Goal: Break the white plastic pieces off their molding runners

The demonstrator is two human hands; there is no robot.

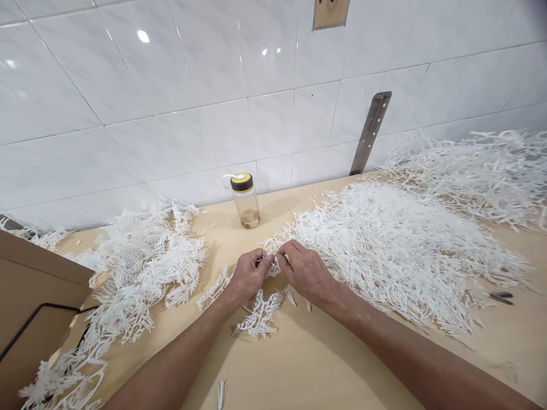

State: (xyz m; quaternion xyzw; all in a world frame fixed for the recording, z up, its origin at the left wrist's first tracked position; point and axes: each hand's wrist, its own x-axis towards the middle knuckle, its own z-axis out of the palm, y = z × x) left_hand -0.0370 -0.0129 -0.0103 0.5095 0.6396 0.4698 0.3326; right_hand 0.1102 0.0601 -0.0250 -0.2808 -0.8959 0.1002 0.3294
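White strands [276,264] pinched in fingers [266,263] of left hand [249,274] and right hand [305,270], big ol' heap [397,245] at 3 o'clock, bottle [245,202] at 11.

Head-worn view, forward and down

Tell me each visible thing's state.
Clear cylindrical bottle with dark-and-yellow lid: capped, upright, mostly empty.
White stringy pile on the right: loose, spread out.
White stringy pile on the left: loose, heaped.
Left hand: pinched on thin white strands.
Right hand: pinched, beside left.
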